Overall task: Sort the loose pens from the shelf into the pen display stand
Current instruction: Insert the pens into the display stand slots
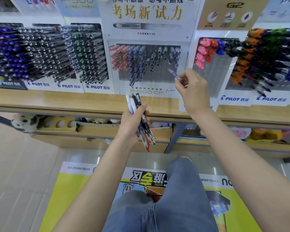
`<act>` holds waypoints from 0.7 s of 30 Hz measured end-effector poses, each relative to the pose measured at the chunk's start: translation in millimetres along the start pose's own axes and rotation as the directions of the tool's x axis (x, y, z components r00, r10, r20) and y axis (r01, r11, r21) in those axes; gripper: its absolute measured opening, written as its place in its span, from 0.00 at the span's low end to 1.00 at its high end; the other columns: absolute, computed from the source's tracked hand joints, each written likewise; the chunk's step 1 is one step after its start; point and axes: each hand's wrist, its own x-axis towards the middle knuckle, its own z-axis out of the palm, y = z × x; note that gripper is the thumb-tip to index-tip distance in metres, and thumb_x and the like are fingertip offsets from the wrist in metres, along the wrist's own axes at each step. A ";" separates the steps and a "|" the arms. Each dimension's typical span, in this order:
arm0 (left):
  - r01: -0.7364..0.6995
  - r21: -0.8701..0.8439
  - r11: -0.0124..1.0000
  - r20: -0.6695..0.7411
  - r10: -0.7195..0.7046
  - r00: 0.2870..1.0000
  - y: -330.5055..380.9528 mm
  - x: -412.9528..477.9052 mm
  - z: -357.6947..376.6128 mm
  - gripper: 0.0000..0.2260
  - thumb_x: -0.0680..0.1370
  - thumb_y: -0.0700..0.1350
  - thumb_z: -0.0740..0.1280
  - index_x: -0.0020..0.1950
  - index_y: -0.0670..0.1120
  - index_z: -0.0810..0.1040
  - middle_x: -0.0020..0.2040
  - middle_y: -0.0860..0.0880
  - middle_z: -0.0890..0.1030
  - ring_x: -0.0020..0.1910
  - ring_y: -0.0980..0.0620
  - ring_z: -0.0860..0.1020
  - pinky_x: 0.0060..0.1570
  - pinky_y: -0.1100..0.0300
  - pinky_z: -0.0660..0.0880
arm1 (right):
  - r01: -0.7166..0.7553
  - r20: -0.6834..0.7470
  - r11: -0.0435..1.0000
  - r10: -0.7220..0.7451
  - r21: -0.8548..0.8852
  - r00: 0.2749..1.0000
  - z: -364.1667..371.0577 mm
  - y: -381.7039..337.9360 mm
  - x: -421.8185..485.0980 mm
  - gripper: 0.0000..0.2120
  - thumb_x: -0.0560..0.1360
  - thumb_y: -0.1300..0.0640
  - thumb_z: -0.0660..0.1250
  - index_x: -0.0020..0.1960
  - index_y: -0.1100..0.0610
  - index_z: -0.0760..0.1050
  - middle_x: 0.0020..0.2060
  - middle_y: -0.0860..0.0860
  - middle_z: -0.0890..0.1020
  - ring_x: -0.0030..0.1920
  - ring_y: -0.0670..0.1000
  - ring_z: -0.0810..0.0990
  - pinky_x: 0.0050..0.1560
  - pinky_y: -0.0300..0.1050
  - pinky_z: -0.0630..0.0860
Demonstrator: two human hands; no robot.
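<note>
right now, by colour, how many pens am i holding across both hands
white pens, ends above the left hand: 2
black pens, ends above the left hand: 2
blue pen, pinched in the right hand: 1
total: 5 that show; the bundle may hide more

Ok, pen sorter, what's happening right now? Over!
Right hand pinches one blue pen, held up at the P-500 stand. Left hand grips a bundle of pens. Nothing between blue pen and empty slots.
</note>
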 end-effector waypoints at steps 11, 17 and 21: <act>-0.009 -0.002 1.000 -0.026 0.009 1.000 4.4 3.9 -3.6 0.08 0.77 0.46 0.68 0.49 0.42 0.74 0.35 0.49 0.76 0.30 0.54 0.73 0.34 0.61 0.75 | -0.049 0.063 0.998 0.052 -0.043 0.997 30.8 1.2 19.6 0.08 0.76 0.59 0.65 0.51 0.63 0.77 0.42 0.57 0.81 0.42 0.56 0.79 0.43 0.54 0.78; 0.009 0.003 1.000 -0.016 -0.009 1.000 1.6 9.3 -1.1 0.08 0.77 0.46 0.67 0.49 0.42 0.74 0.34 0.49 0.76 0.30 0.53 0.74 0.33 0.60 0.76 | -0.079 0.035 0.997 0.079 -0.017 0.996 29.8 1.0 11.8 0.07 0.77 0.58 0.64 0.49 0.62 0.74 0.40 0.54 0.80 0.39 0.52 0.78 0.40 0.49 0.78; 0.015 -0.028 0.999 0.002 -0.015 1.000 -0.4 13.9 3.1 0.08 0.77 0.46 0.68 0.48 0.42 0.74 0.34 0.49 0.76 0.29 0.54 0.73 0.39 0.55 0.75 | -0.040 0.027 0.998 0.041 -0.047 0.999 33.2 0.5 15.9 0.07 0.76 0.58 0.66 0.49 0.62 0.76 0.41 0.56 0.82 0.41 0.54 0.80 0.41 0.52 0.78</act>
